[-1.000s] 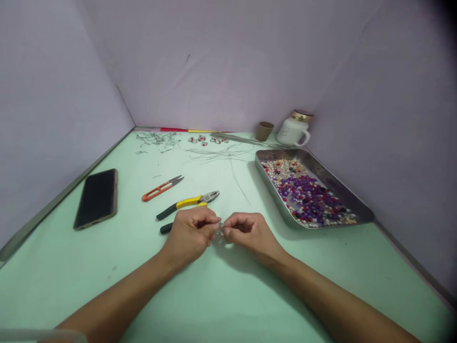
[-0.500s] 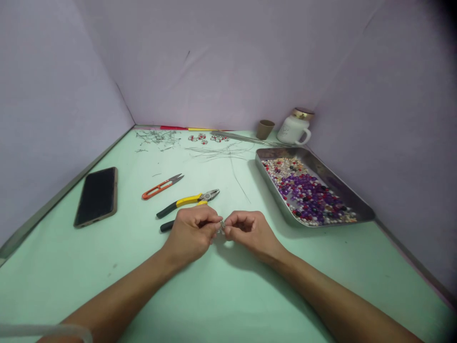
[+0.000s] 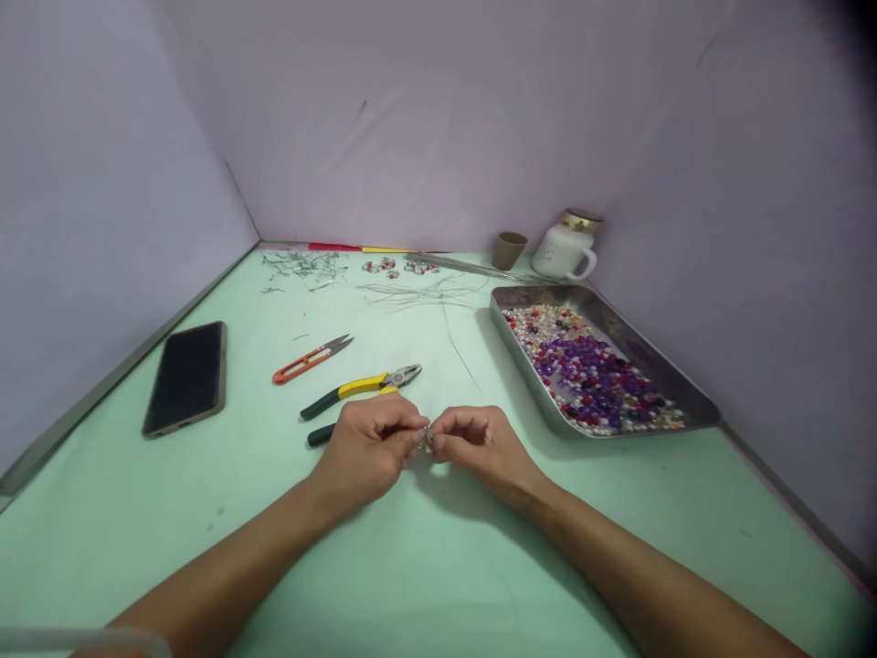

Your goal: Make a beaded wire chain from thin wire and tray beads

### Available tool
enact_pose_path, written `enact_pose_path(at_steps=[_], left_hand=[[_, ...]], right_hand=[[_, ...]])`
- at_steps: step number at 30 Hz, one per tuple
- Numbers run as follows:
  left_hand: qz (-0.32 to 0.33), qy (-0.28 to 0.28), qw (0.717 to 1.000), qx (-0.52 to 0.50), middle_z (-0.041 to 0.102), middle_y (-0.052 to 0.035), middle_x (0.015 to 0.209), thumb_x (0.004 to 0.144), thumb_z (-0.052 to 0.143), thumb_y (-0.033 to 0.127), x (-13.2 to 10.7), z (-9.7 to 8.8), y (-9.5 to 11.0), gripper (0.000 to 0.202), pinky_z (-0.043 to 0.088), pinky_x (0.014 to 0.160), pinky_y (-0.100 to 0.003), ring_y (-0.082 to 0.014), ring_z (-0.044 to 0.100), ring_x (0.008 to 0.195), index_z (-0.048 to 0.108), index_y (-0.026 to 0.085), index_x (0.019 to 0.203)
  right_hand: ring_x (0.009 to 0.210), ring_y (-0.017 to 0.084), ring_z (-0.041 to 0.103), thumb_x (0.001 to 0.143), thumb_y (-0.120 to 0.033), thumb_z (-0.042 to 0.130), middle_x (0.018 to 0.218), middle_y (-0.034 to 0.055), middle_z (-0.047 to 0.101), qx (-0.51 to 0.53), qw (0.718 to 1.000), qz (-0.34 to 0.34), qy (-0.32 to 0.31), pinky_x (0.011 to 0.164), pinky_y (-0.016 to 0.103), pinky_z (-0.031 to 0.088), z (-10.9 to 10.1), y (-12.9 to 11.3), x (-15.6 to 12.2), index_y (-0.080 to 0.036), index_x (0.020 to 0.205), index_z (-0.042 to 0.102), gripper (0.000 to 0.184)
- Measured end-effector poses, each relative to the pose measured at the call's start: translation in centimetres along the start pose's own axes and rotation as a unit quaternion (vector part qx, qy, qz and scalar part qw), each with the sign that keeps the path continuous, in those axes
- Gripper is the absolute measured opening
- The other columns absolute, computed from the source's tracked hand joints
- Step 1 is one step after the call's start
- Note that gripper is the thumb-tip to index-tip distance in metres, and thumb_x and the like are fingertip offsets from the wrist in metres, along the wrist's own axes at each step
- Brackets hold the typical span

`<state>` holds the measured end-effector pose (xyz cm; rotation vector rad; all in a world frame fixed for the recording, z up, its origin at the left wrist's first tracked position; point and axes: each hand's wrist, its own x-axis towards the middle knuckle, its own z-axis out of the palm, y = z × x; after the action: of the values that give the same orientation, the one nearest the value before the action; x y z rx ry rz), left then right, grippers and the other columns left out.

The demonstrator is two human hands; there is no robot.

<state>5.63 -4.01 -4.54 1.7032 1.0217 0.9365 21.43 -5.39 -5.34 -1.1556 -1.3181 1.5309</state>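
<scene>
Between my two hands is a small beaded wire piece (image 3: 427, 437), silvery and mostly covered by the fingertips. My left hand (image 3: 370, 448) pinches it from the left with thumb and forefinger. From the right, my right hand (image 3: 480, 446) pinches the same piece, fingers curled. Just beyond the left hand lie pliers (image 3: 363, 386) with yellow and black handles, one handle partly hidden by that hand. Orange thread snips (image 3: 311, 359) rest further back, to the left of the pliers' jaws.
A metal tray (image 3: 534, 388) of mixed beads stands at the right. A phone (image 3: 184, 377) lies at the left. Along the back are wire scraps (image 3: 305, 265), finished red-beaded pieces (image 3: 390, 267), loose wires (image 3: 425, 292), a brown cup (image 3: 509, 249) and a white lidded mug (image 3: 564, 249).
Both hands keep their pinch on the beaded wire piece, which has turned slightly between the fingertips. Everything else on the table stays in place.
</scene>
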Motion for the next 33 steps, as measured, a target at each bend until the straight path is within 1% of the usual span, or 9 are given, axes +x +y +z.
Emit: enact_pose_path(at_steps=[5, 8, 10, 15, 18, 21, 25, 30, 33], left_hand=[[0.059, -0.011, 0.997, 0.042, 0.057, -0.0013, 0.061, 0.071, 0.052, 0.007, 0.2, -0.4, 0.2, 0.017, 0.043, 0.055, -0.023, -0.0111, 0.052, 0.060, 0.065, 0.016, 0.067], [0.070, -0.021, 0.996, 0.058, 0.058, -0.0016, 0.061, 0.072, 0.050, 0.007, 0.2, -0.4, 0.3, 0.019, 0.043, 0.060, -0.025, -0.0123, 0.053, 0.063, 0.066, 0.017, 0.069], [0.045, -0.014, 0.997, 0.059, 0.057, -0.0011, 0.063, 0.071, 0.051, 0.008, 0.2, -0.3, 0.3, 0.016, 0.043, 0.057, -0.024, -0.0115, 0.053, 0.060, 0.065, 0.016, 0.071], [-0.086, 0.002, 0.996, -0.017, 0.055, 0.0015, 0.061, 0.070, 0.052, 0.014, 0.1, -0.1, 0.5, 0.008, 0.043, 0.051, -0.022, -0.0099, 0.052, 0.052, 0.058, 0.016, 0.076], [-0.098, -0.005, 0.994, -0.054, 0.057, -0.0005, 0.068, 0.069, 0.052, 0.014, 0.2, -0.1, 0.8, 0.006, 0.044, 0.056, -0.023, -0.0103, 0.054, 0.058, 0.058, 0.014, 0.067], [-0.135, 0.018, 0.988, -0.070, 0.057, 0.0001, 0.066, 0.066, 0.055, 0.015, 0.3, -0.2, 1.2, 0.003, 0.043, 0.057, -0.023, -0.0108, 0.054, 0.059, 0.058, 0.014, 0.065], [-0.158, 0.032, 0.987, -0.004, 0.054, 0.0012, 0.060, 0.063, 0.058, 0.017, 0.3, -0.3, 1.6, 0.008, 0.037, 0.052, -0.021, -0.0097, 0.048, 0.057, 0.057, 0.013, 0.056], [-0.199, 0.024, 0.980, 0.018, 0.055, 0.0013, 0.053, 0.064, 0.058, 0.022, 0.0, -0.2, 1.6, 0.011, 0.033, 0.046, -0.020, -0.0089, 0.043, 0.051, 0.063, 0.013, 0.059], [-0.215, 0.025, 0.976, 0.031, 0.049, 0.0037, 0.044, 0.063, 0.058, 0.023, 0.0, -0.1, 1.6, 0.012, 0.028, 0.039, -0.019, -0.0071, 0.037, 0.043, 0.064, 0.014, 0.058]], right_hand=[[0.051, 0.009, 0.049, 0.064, -0.024, 0.060, 0.053, -0.0011, 0.056, 0.023, 1.000, 0.001, 0.008, 0.052, 0.023, 0.038, 0.0, -0.2, 0.0, -0.014, 0.066, 0.060, 0.011], [0.048, 0.008, 0.048, 0.063, -0.025, 0.062, 0.051, -0.0017, 0.055, 0.024, 1.000, 0.007, 0.011, 0.050, 0.023, 0.038, 0.1, 0.0, 0.1, -0.014, 0.063, 0.059, 0.012], [0.048, 0.008, 0.048, 0.064, -0.025, 0.062, 0.050, -0.0017, 0.055, 0.027, 1.000, 0.011, 0.009, 0.050, 0.023, 0.039, 0.1, 0.1, 0.1, -0.014, 0.063, 0.059, 0.012], [0.050, 0.008, 0.050, 0.065, -0.026, 0.063, 0.053, -0.0012, 0.056, 0.032, 0.999, 0.010, 0.018, 0.052, 0.023, 0.041, 0.2, 0.3, 0.2, -0.014, 0.065, 0.059, 0.013], [0.050, 0.009, 0.049, 0.066, -0.026, 0.062, 0.055, -0.0005, 0.057, 0.013, 0.999, 0.008, 0.038, 0.052, 0.023, 0.041, 0.4, 0.3, 0.2, -0.014, 0.065, 0.059, 0.012], [0.050, 0.009, 0.049, 0.065, -0.025, 0.061, 0.055, -0.0004, 0.057, -0.003, 0.998, 0.009, 0.060, 0.052, 0.023, 0.041, 0.6, 0.3, 0.3, -0.014, 0.065, 0.060, 0.011], [0.050, 0.008, 0.049, 0.065, -0.025, 0.061, 0.055, -0.0013, 0.057, -0.019, 0.997, 0.014, 0.079, 0.051, 0.023, 0.040, 0.7, 0.3, 0.3, -0.014, 0.066, 0.061, 0.011], [0.051, 0.009, 0.049, 0.066, -0.026, 0.060, 0.057, -0.0008, 0.057, -0.034, 0.997, 0.001, 0.076, 0.051, 0.022, 0.040, 0.7, 0.4, 0.2, -0.014, 0.067, 0.062, 0.012], [0.051, 0.009, 0.049, 0.067, -0.025, 0.060, 0.057, -0.0006, 0.058, -0.048, 0.996, -0.014, 0.070, 0.051, 0.022, 0.040, 0.6, 0.5, 0.2, -0.015, 0.068, 0.063, 0.011]])
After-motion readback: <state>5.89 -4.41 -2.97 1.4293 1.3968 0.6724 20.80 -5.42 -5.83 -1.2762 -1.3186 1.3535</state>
